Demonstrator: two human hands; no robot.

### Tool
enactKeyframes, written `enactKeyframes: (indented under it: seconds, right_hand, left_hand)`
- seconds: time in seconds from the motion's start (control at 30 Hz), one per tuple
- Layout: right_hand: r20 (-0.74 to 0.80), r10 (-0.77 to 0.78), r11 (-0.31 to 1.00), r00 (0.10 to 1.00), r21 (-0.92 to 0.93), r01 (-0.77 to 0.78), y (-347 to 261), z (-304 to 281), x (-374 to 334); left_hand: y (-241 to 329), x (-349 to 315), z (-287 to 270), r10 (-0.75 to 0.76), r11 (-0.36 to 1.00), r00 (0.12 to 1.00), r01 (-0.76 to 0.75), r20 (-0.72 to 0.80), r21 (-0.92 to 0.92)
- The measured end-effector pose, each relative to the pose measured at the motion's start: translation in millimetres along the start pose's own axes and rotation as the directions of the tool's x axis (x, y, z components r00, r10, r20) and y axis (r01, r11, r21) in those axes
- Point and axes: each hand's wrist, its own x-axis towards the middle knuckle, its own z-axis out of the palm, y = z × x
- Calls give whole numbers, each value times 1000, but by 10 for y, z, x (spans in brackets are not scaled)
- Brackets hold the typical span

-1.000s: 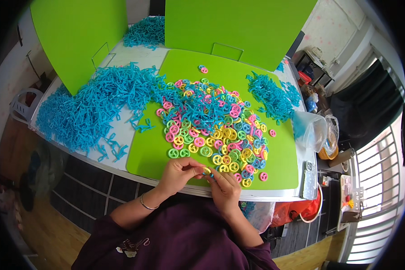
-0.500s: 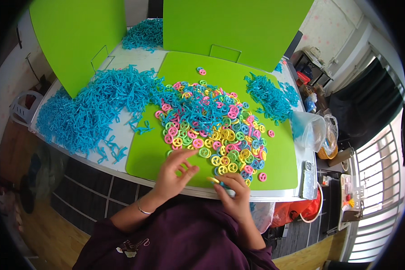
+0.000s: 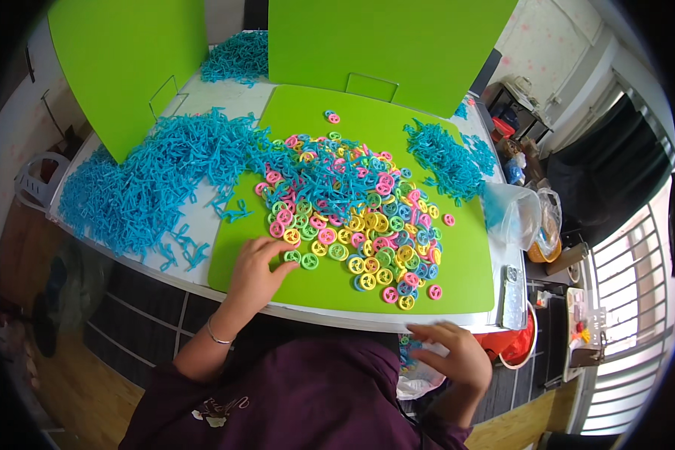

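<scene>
Small plastic wheels [image 3: 367,279] in pink, yellow, green and blue are heaped on a green mat [image 3: 319,289]. Thin blue plastic clips [image 3: 322,180] lie over the heap's far part. My left hand [image 3: 256,271] rests at the heap's near left edge, thumb and forefinger apart around a green wheel [image 3: 292,257]; they do not look closed on it. Beyond the table's near edge, my right hand [image 3: 456,355] is slightly blurred, its fingers stretched out and nothing visible in them. Below it is a clear plastic bag [image 3: 420,384] with colourful pieces inside, partly hidden by the hand.
A large pile of blue clips [image 3: 150,187] covers the table's left side; a smaller pile [image 3: 450,165] lies right. Upright green boards [image 3: 390,45] stand behind and at left. At the right edge are a clear bag [image 3: 511,214] and a metallic flat object [image 3: 512,296].
My right hand has moved right and off the table edge, and the small yellow and blue pieces it held no longer show. My left hand has shifted left to a green wheel.
</scene>
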Motion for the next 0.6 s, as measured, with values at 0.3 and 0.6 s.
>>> enactKeyframes:
  seconds: [0.3, 0.6]
  right_hand:
    - [-375, -394, 856, 839, -482, 186, 77, 685, 2028]
    - [-489, -166, 984, 856, -27, 176, -75, 594, 1904]
  left_hand:
    - [170, 23, 241, 62, 989, 998, -63, -10, -133]
    - [157, 83, 180, -342, 313, 879, 439, 331, -842]
